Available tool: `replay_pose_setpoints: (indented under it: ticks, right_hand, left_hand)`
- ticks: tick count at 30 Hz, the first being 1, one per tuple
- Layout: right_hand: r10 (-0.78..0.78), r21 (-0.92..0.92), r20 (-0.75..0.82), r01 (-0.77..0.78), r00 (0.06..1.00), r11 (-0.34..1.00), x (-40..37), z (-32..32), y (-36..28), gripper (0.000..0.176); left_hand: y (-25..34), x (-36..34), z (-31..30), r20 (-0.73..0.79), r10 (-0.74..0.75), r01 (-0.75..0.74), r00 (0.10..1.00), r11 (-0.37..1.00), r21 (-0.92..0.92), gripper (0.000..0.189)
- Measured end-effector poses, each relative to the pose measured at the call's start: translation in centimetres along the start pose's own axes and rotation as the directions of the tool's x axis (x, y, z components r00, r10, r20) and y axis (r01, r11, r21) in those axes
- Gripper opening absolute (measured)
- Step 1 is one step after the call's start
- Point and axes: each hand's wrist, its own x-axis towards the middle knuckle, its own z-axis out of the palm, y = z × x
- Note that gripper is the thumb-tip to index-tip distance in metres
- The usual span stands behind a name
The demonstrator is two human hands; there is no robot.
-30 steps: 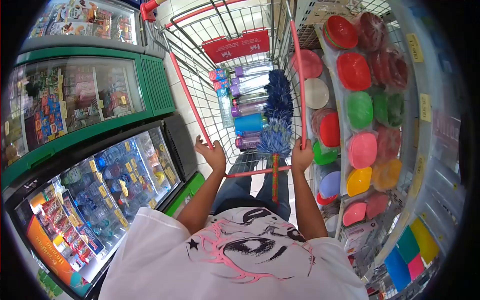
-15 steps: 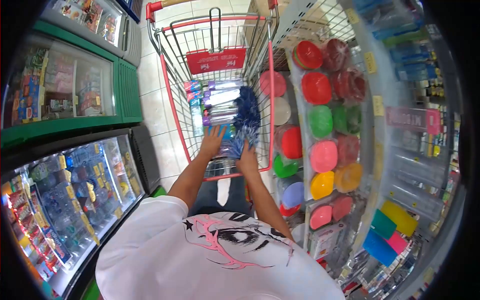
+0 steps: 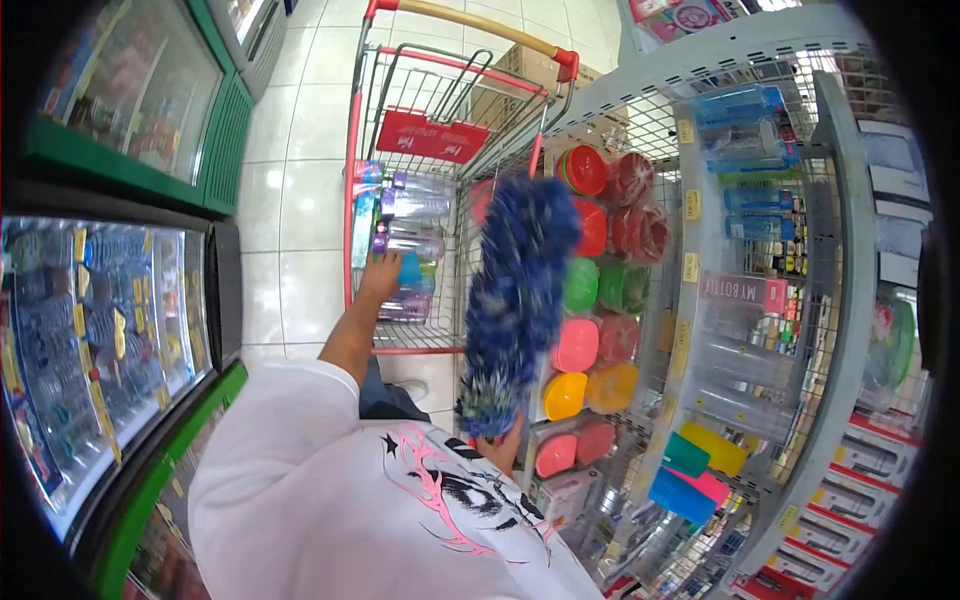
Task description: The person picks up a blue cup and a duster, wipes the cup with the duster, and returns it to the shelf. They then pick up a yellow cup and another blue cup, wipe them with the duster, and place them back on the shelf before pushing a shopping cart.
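Note:
A fluffy blue duster [image 3: 520, 290] with a paler lower end rises between the cart and the shelves. My right hand [image 3: 503, 445] is closed round its lower end, partly covered by the fluff. Inside the shopping cart [image 3: 352, 200], my left hand [image 3: 382, 275] reaches down beside a light blue item [image 3: 410, 268]; its fingertips are together on something I cannot make out. Clear bottles with purple caps [image 3: 418, 205] lie in the cart above that hand.
Shelving with red, green, pink and yellow bowls [image 3: 575, 345] stands close on the right, with clear bottles [image 3: 740, 365] farther over. Glass-fronted fridges [image 3: 120, 330] line the left side. A cardboard box [image 3: 520, 75] is behind the cart.
The duster has come up out of the cart and moved right with my right hand. My left hand has stayed in the cart. The view has turned toward the right shelves.

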Motion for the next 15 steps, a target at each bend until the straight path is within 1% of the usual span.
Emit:
replay_pose_setpoints:
  ticks: [1,2,3,4,5,6,8,9,10,11,12,13,15]
  right_hand:
    - [-0.001,-0.011,0.007,0.002,1.000,1.000,-0.6,-0.7,0.0,0.078]
    - [0.046,-0.037,0.029,-0.045,0.999,0.998,-0.7,-1.2,-0.3,0.076]
    - [0.089,-0.056,0.046,-0.086,0.995,0.995,-0.5,-1.3,-0.6,0.075]
    - [0.137,-0.070,0.056,-0.133,0.989,0.989,-0.5,-1.2,-0.9,0.074]
    - [0.185,-0.079,0.062,-0.180,0.981,0.981,-0.5,-1.0,-1.2,0.073]
    - [0.235,-0.088,0.067,-0.229,0.970,0.969,-0.8,-0.9,-1.4,0.072]
    - [0.333,-0.099,0.078,-0.325,0.940,0.940,-1.6,-0.6,-1.6,0.069]
    - [0.374,-0.105,0.089,-0.365,0.923,0.925,-1.9,-0.5,-1.5,0.068]
    - [0.365,-0.091,0.088,-0.357,0.927,0.930,-2.0,-1.0,-0.3,0.068]
    - [0.293,-0.002,0.070,-0.294,0.953,0.956,-1.8,-2.0,1.8,0.064]
    - [0.225,0.084,0.044,-0.228,0.973,0.970,-2.1,-2.9,3.2,0.059]
    - [0.220,0.096,0.039,-0.223,0.975,0.970,-2.8,-3.7,3.6,0.059]
    - [0.366,0.032,-0.114,-0.365,0.923,0.930,-4.9,-4.9,3.4,0.055]
  left_hand:
    - [0.2,-0.6,-2.6,-0.001,-0.017,0.017,1.000,0.985,-0.172,0.066]
    - [0.7,-1.2,-5.1,-0.006,-0.033,0.030,0.999,0.942,-0.334,0.062]
    - [1.4,-1.6,-7.0,-0.015,-0.036,0.029,0.999,0.942,-0.334,0.062]
    - [2.2,-2.3,-8.8,-0.017,-0.095,0.071,0.995,0.837,-0.543,0.064]
    - [2.7,-2.8,-10.1,-0.006,-0.147,0.098,0.989,0.687,-0.720,0.065]
    - [3.1,-3.5,-10.8,-0.013,-0.135,0.085,0.991,0.696,-0.713,0.065]
    - [3.3,-5.1,-11.9,-0.176,-0.090,-0.091,0.980,0.585,-0.806,0.066]
    - [3.2,-5.8,-12.6,-0.189,-0.082,-0.103,0.979,0.597,-0.796,0.066]
    - [3.1,-6.8,-13.2,-0.076,-0.099,-0.041,0.992,0.316,-0.948,0.064]
    - [3.0,-8.0,-14.0,0.036,-0.078,0.037,0.996,0.005,-0.999,0.062]
    - [3.4,-9.9,-16.3,0.105,-0.081,0.078,0.991,-0.279,-0.957,0.052]
    - [3.4,-11.3,-17.8,0.096,-0.078,0.072,0.992,-0.269,-0.960,0.052]
    - [3.5,-13.5,-19.6,0.072,-0.019,0.056,0.997,-0.456,-0.888,0.052]
